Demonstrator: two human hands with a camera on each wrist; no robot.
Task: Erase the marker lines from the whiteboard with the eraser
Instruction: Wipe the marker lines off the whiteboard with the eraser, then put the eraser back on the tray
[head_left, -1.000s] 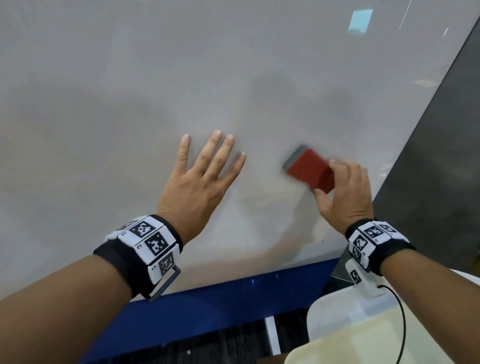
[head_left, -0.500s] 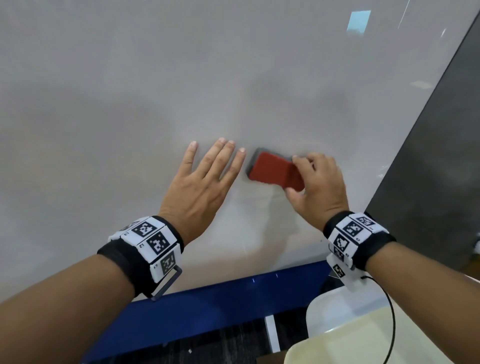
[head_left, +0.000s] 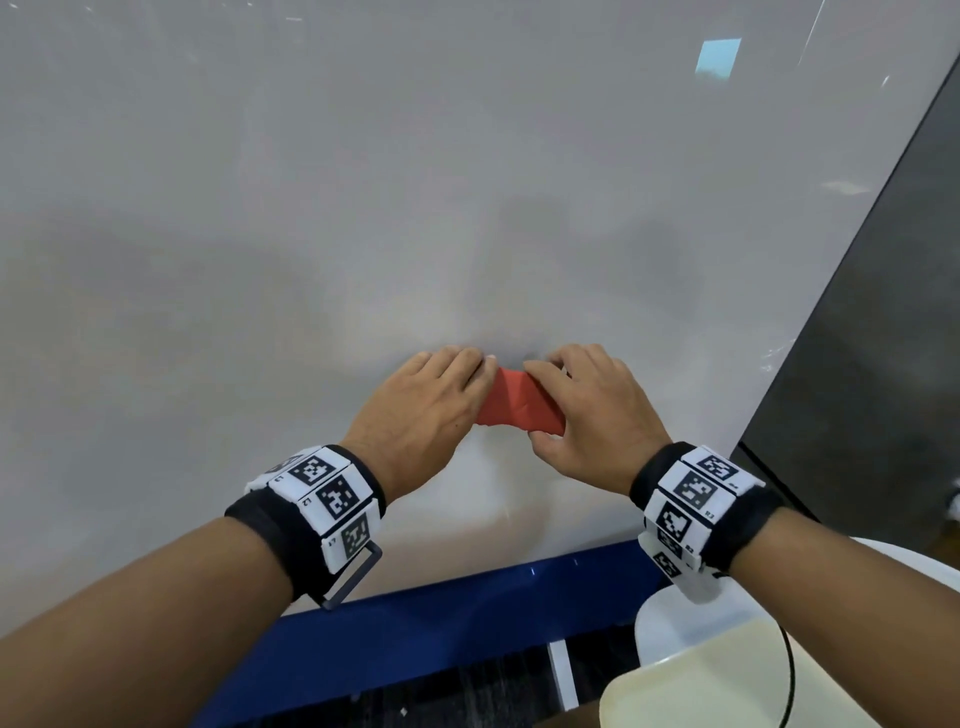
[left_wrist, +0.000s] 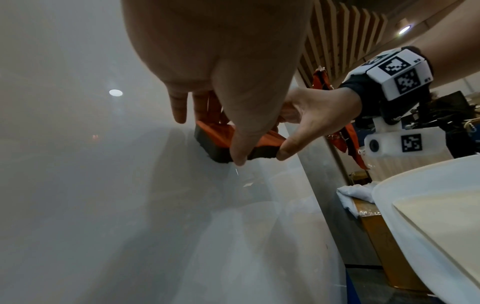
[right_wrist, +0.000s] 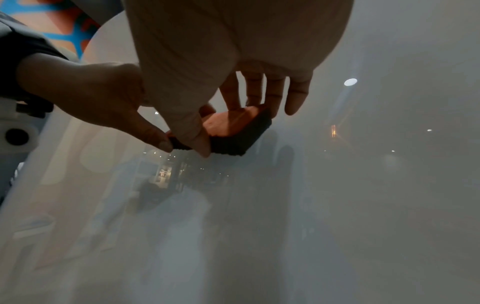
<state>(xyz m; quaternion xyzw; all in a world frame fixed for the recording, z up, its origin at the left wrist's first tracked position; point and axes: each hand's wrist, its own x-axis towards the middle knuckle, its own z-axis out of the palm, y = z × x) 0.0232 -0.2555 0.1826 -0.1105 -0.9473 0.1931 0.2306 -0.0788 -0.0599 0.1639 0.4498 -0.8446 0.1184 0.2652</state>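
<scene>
Low on the whiteboard (head_left: 363, 208), near its blue bottom edge, both the left hand (head_left: 421, 410) and right hand (head_left: 597, 415) pinch the red eraser (head_left: 519, 405) between thumb and fingers, apparently mid-handover, so one hand must let go before wiping.

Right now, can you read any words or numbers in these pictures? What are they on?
Eraser: no words or numbers show on it.
Whiteboard: nothing written that I can see.
Left wristband: black-and-white square codes with tiny labels, too small to read.
Right wristband: the same codes and tiny labels, too small to read.
</scene>
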